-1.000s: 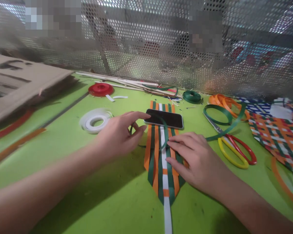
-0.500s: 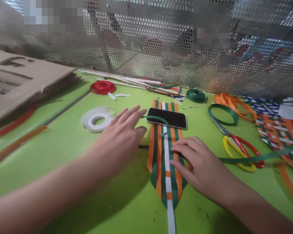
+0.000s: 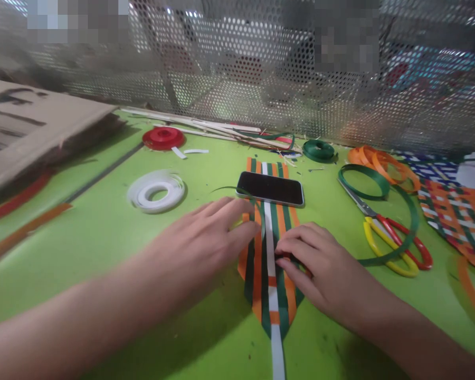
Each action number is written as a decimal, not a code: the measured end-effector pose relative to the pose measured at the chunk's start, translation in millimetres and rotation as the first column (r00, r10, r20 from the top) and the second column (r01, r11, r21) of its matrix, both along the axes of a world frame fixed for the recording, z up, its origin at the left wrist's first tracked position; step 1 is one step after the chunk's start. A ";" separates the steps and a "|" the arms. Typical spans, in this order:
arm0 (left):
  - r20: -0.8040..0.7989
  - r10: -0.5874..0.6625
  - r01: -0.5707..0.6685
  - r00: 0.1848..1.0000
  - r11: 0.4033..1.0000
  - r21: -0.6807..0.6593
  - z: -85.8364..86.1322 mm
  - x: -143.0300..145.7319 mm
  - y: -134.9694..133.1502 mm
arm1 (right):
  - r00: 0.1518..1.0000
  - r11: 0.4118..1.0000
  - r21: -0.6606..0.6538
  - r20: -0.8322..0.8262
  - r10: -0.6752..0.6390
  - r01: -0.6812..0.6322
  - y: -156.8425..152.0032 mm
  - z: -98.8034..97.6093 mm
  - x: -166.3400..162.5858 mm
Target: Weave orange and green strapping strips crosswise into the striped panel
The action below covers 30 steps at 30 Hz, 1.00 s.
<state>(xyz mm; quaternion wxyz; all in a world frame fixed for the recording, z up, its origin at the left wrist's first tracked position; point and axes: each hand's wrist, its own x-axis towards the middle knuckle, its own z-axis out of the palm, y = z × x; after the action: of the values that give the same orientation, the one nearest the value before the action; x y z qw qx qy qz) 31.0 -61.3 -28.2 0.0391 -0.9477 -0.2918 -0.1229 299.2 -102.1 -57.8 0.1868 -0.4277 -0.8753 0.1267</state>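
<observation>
In the middle lies a flat woven piece (image 3: 257, 258) of orange, green and white strips, tapering to a point towards me. A smartphone (image 3: 269, 188) rests across its far part. My left hand (image 3: 214, 232) reaches over the weave's left edge, thumb and fingers drawn together around a thin green strip (image 3: 262, 214) that curves up near the phone. My right hand (image 3: 316, 258) is at the weave's right side, its thumb and fingers pinched over the strips. A green strip trails from behind it to the right. The fingertips' exact grip is partly hidden.
Red-and-yellow-handled scissors (image 3: 391, 237) lie on the right, by orange coils (image 3: 383, 163) and a finished-looking weave (image 3: 455, 216). White (image 3: 158, 192), red (image 3: 164, 138) and green (image 3: 319, 151) rolls lie around. Cardboard (image 3: 39, 126) is at the left; a perforated metal panel (image 3: 237, 74) stands behind.
My left hand has moved right and its outstretched fingers have closed in over the weave. The green strip has slackened into a loop near the scissors. My right hand stays nearly in place.
</observation>
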 end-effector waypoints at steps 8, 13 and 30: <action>0.063 -0.077 0.098 0.995 0.873 -0.478 14.4 5.9 -5.7 | 0.996 1.000 0.001 0.084 0.008 -0.008 -7.0 12.1 2.5; 0.005 -0.011 0.012 1.000 0.819 -0.574 12.9 7.6 -3.0 | 0.994 0.992 -0.118 0.099 0.048 -0.037 -9.3 18.3 12.3; -0.013 -0.058 0.042 0.998 0.848 -0.528 4.7 10.1 -3.4 | 0.994 0.971 -0.219 0.016 0.104 -0.098 -3.5 16.9 18.6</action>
<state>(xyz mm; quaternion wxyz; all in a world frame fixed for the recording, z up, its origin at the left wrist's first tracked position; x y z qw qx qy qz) 41.1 -64.7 -23.5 -0.2215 -0.9309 -0.2892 -0.0255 317.8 -105.6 -40.9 0.1202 -0.4022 -0.8791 0.2255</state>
